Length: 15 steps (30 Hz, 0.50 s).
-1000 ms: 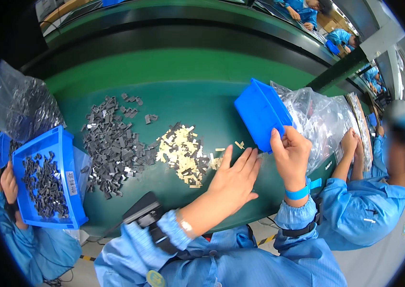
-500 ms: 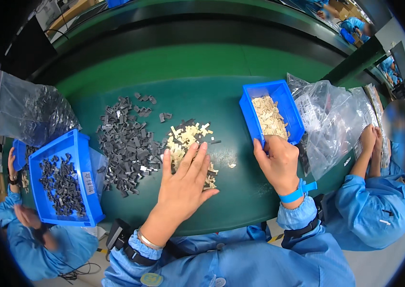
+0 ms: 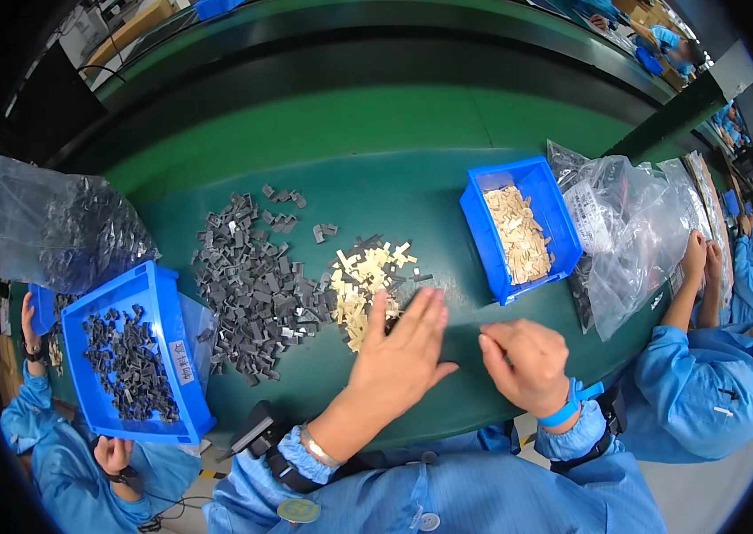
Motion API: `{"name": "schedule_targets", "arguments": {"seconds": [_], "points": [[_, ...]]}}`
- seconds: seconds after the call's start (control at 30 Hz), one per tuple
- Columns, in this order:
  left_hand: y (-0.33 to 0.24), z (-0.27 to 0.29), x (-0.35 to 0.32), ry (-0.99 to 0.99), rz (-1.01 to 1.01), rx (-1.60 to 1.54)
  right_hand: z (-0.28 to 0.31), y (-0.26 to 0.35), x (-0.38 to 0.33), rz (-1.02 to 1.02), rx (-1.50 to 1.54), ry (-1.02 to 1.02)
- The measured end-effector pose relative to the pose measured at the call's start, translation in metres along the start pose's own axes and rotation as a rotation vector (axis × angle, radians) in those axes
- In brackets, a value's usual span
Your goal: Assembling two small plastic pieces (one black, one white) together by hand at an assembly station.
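Note:
My left hand [image 3: 399,360] lies palm down, fingers stretched and thumb apart, at the right edge of a small heap of cream-coloured pieces [image 3: 360,283]. Some dark pieces are mixed in at that heap's edges. To the right, my right hand [image 3: 528,367] is curled closed above the table; whatever its fingers may hold is hidden. Just beyond it stands a blue bin [image 3: 532,290] with many flat cream pieces [image 3: 519,233] inside. Left of the cream heap spreads a larger pile of dark grey pieces [image 3: 256,285].
On the left a bigger blue bin [image 3: 197,411] holds small dark parts, beside a clear bag [image 3: 65,218] of dark parts. Another clear plastic bag [image 3: 630,227] lies right of the cream bin. Co-workers in blue sit at both sides, their hands near the table edges.
My right hand has let go of the bin's near edge and drawn back toward me. My left hand has slid right, off the cream heap. The whole view has shifted slightly.

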<state>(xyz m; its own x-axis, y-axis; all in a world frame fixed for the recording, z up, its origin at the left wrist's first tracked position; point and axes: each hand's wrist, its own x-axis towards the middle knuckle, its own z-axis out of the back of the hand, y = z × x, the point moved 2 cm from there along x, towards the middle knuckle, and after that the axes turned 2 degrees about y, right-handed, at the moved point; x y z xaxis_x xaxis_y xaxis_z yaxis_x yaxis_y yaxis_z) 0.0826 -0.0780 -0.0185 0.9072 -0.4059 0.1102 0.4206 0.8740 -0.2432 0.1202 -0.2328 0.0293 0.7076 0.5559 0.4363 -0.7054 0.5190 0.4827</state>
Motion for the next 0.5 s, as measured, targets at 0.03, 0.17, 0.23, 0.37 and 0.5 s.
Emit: {"name": "schedule_targets", "arguments": {"seconds": [0.03, 0.17, 0.23, 0.37, 0.5], "points": [[0.005, 0.003, -0.004, -0.017, 0.024, 0.02, -0.005, -0.001, -0.004, -0.006, -0.005, 0.003], [0.02, 0.03, -0.028, -0.179, 0.058, -0.127, -0.023, -0.01, -0.01, -0.078, -0.008, 0.128], [0.029, 0.034, -0.044, -0.185, 0.117, -0.157, -0.03, -0.008, -0.004, -0.075, -0.001, 0.158], [0.029, 0.032, -0.069, -0.08, 0.197, -0.254, -0.044, -0.007, 0.022, -0.139, -0.049, 0.192], [0.024, 0.025, -0.081, -0.007, 0.233, -0.295, -0.061, -0.001, 0.045, -0.175, -0.025, 0.223]]}}
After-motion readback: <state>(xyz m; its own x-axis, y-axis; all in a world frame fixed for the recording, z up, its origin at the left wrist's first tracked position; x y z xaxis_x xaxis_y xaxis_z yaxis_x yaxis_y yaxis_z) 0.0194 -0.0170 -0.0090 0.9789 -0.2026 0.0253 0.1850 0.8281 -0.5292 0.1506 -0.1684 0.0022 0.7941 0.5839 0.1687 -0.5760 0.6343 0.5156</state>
